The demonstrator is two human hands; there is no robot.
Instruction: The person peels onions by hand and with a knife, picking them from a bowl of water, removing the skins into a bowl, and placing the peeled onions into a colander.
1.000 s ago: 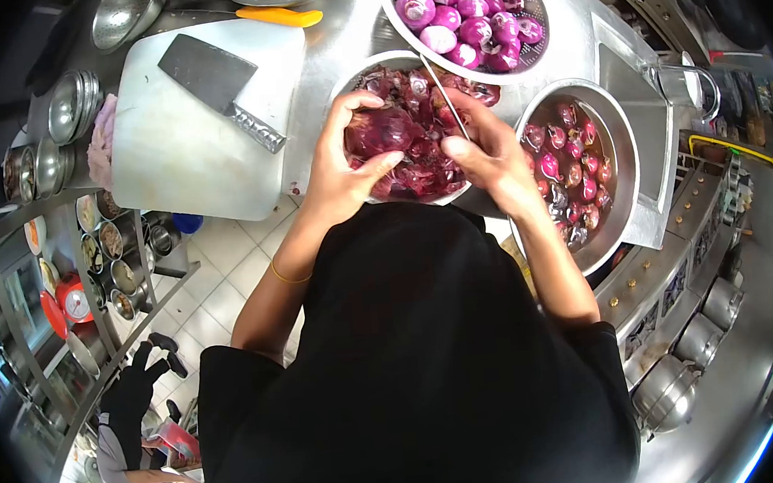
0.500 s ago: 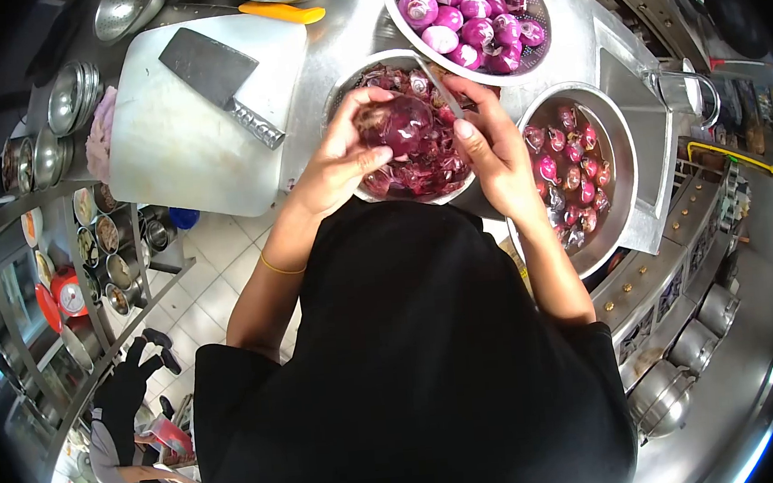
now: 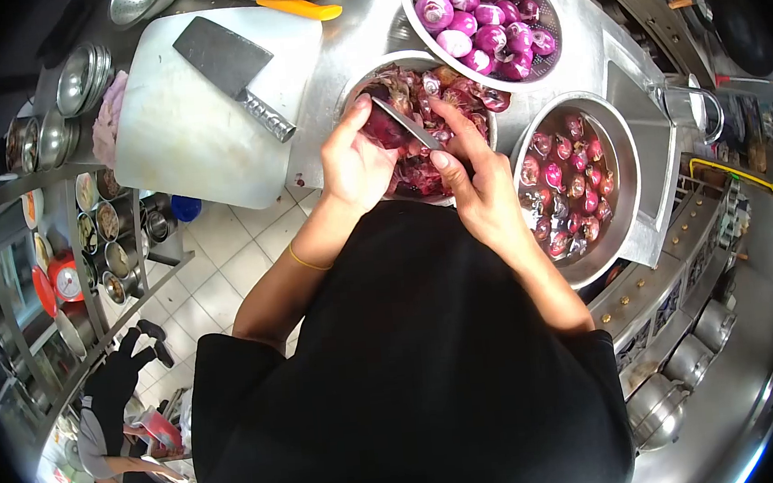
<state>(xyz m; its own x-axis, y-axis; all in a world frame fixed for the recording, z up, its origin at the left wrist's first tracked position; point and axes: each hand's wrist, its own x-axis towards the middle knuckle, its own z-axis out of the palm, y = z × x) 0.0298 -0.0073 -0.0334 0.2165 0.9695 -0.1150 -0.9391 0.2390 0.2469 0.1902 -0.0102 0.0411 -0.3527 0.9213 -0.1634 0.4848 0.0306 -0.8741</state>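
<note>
My left hand (image 3: pixel 355 166) is closed round a dark red onion (image 3: pixel 383 131) over a metal bowl (image 3: pixel 492 133) filled with papery red skins (image 3: pixel 422 173). In my right hand (image 3: pixel 481 175) is a small knife (image 3: pixel 406 124), its blade lying against the onion. Peeled purple onions (image 3: pixel 489 24) fill a perforated colander (image 3: pixel 552 3) behind the bowl. To the right, a large metal basin (image 3: pixel 627 163) holds unpeeled red onions (image 3: pixel 572 181) in water.
A white cutting board (image 3: pixel 168 122) with a cleaver (image 3: pixel 225 56) lies at the left, and a yellow-handled tool (image 3: pixel 299 7) is behind it. Stacked metal bowls (image 3: pixel 83 79) stand further left. A sink (image 3: pixel 643 99) is at the right. Another person (image 3: pixel 113 399) is at the lower left.
The knife blade has come down onto the onion, and my left hand has turned with it. Both hands sit slightly further right in view, as the camera has shifted a little.
</note>
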